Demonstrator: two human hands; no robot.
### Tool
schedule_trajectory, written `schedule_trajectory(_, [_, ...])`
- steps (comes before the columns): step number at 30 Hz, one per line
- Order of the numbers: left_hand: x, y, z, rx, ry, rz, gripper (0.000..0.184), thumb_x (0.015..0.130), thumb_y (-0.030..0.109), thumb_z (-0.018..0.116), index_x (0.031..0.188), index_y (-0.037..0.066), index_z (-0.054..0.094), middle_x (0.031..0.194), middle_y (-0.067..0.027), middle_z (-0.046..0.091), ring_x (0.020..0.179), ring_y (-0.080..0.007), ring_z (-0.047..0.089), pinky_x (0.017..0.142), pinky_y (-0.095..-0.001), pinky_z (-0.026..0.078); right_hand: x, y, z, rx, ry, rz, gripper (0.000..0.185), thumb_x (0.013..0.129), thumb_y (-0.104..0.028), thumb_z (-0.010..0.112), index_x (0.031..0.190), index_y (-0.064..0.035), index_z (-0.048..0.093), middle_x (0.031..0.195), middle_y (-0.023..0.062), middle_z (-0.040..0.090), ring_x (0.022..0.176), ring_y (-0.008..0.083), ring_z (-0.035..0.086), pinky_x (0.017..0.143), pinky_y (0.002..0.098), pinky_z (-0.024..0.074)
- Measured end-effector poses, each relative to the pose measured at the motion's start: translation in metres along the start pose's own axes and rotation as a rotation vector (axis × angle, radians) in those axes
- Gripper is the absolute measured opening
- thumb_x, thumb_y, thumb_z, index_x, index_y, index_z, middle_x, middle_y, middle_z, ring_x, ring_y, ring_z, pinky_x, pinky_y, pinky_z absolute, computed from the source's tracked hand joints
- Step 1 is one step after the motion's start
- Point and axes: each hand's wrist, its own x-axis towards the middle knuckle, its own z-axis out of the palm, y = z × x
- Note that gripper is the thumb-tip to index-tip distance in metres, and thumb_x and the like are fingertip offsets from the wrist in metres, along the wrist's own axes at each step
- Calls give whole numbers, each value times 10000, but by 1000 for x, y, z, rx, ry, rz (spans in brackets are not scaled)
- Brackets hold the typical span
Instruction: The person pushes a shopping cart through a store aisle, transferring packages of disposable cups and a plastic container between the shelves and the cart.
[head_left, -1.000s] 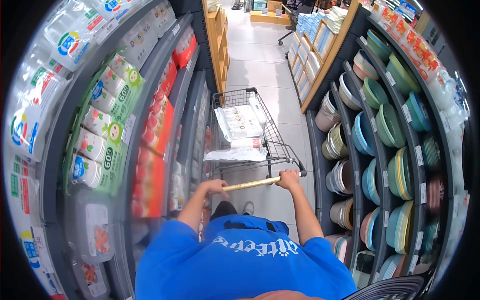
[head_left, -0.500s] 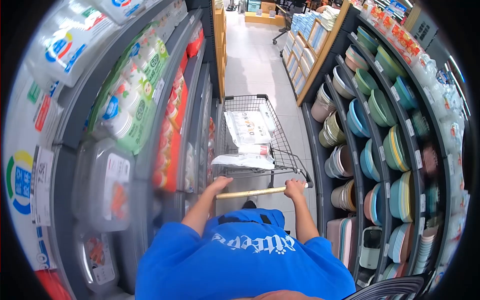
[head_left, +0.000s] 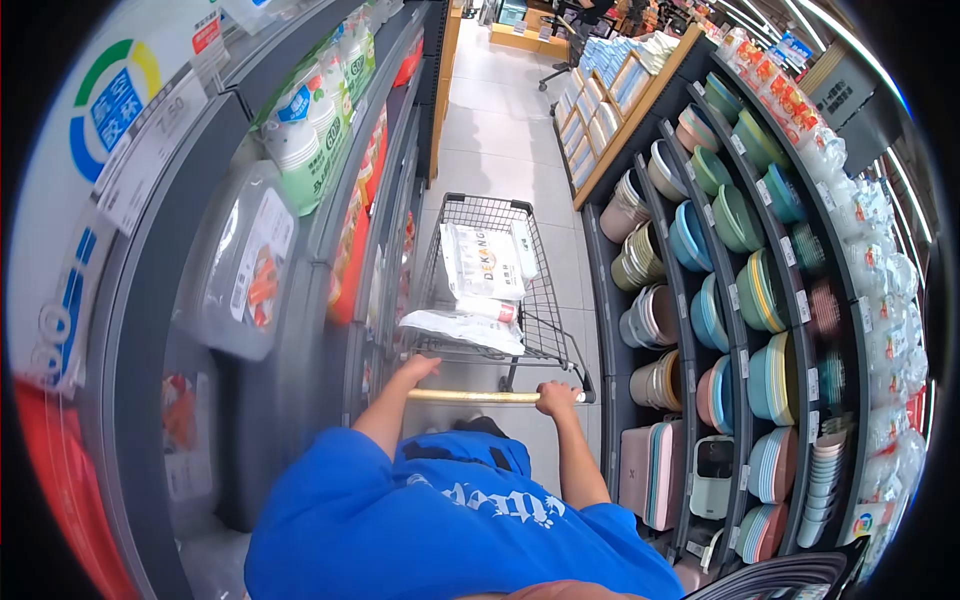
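Observation:
A wire shopping cart stands ahead of me, its pale yellow handle bar running across in front of my body. My right hand is wrapped round the bar near its right end. At the left end, my left hand is closed on the handle, its fingers partly hidden. Inside the basket lie a white package marked DEKANG, a white-and-red roll-shaped pack and a crumpled white plastic pack close to the handle side.
Shelves on the left carry packs of paper cups and clear plastic boxes, close to the cart. Stacked basins and bins fill the right shelves. Tiled floor runs ahead past a wooden rack of folded towels.
I have moved a little forward along the aisle with the cart. In view, the cart and both hands sit slightly further left, and the right shelves have shifted left. Both hands remain on the handle.

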Motion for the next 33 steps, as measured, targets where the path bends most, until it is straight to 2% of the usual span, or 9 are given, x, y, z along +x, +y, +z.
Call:
schedule_trajectory(9, [-65, -7, 43, 44, 33, -26, 503, 933, 473, 608, 973, -1, 770, 1209, -248, 677, 1147, -343, 633, 976, -415, 468, -47, 33, 40, 76, 166, -55, 270, 839, -221, 612, 1066, -225, 760, 1090, 76, 710, 1087, 307, 630, 997, 573, 351])
schedule_trajectory(12, [-95, -8, 51, -13, 28, -24, 492, 936, 458, 610, 957, -7, 770, 1189, -235, 690, 1134, -330, 642, 960, -405, 475, -66, 37, 50, 57, 184, -67, 293, 841, -221, 602, 1091, -229, 755, 1093, 80, 705, 1089, 304, 629, 997, 567, 358])
schedule_trajectory(16, [-103, -47, 69, -2, 115, -16, 468, 925, 434, 620, 914, -8, 774, 1048, -206, 729, 998, -315, 672, 885, -394, 491, -99, 42, 71, 79, 235, -132, 268, 807, -253, 651, 1051, -196, 746, 1070, 87, 693, 1072, 315, 624, 972, 583, 372])
schedule_trajectory(19, [-129, -56, 81, -34, 141, -66, 454, 918, 417, 623, 868, -8, 776, 960, -185, 741, 905, -310, 675, 836, -395, 494, -129, 50, 77, 123, 146, -218, 377, 745, -363, 733, 1086, -205, 731, 1094, 95, 688, 1105, 326, 612, 957, 587, 379])
schedule_trajectory(20, [-140, -59, 86, -26, 150, -72, 450, 916, 412, 623, 857, -6, 776, 942, -183, 741, 885, -310, 673, 821, -397, 494, -137, 52, 80, 147, 113, -232, 488, 679, -442, 782, 1102, -206, 719, 1115, 98, 684, 1131, 327, 603, 956, 578, 388])
schedule_trajectory(23, [-159, -82, 104, -34, 162, -64, 448, 913, 414, 625, 813, 7, 785, 910, -176, 741, 840, -290, 666, 794, -392, 494, -166, 62, 93, 202, 74, -279, 482, 691, -458, 779, 1092, -198, 720, 1125, 95, 684, 1125, 322, 606, 962, 561, 396])
schedule_trajectory(26, [-204, -85, 117, 12, 188, -40, 445, 919, 412, 631, 815, 9, 789, 884, -158, 743, 805, -254, 661, 777, -378, 491, -195, 63, 102, 154, 16, -265, 409, 733, -399, 741, 1092, -203, 724, 1112, 88, 689, 1090, 326, 629, 949, 545, 417])
schedule_trajectory(29, [-234, -99, 137, 10, 185, -54, 445, 936, 393, 629, 830, -10, 786, 862, -133, 746, 784, -219, 662, 766, -352, 492, -207, 67, 130, 9, -15, -229, 506, 721, -402, 736, 1194, -223, 712, 1148, 92, 695, 1096, 303, 648, 948, 532, 472])
schedule_trajectory(33, [-256, -145, 162, -54, 156, -39, 453, 950, 398, 615, 826, -4, 783, 859, -113, 754, 785, -201, 652, 761, -337, 493, -231, 78, 150, -7, -143, -383, 411, 738, -318, 679, 1139, -245, 739, 1093, 112, 717, 1009, 325, 693, 851, 480, 556])
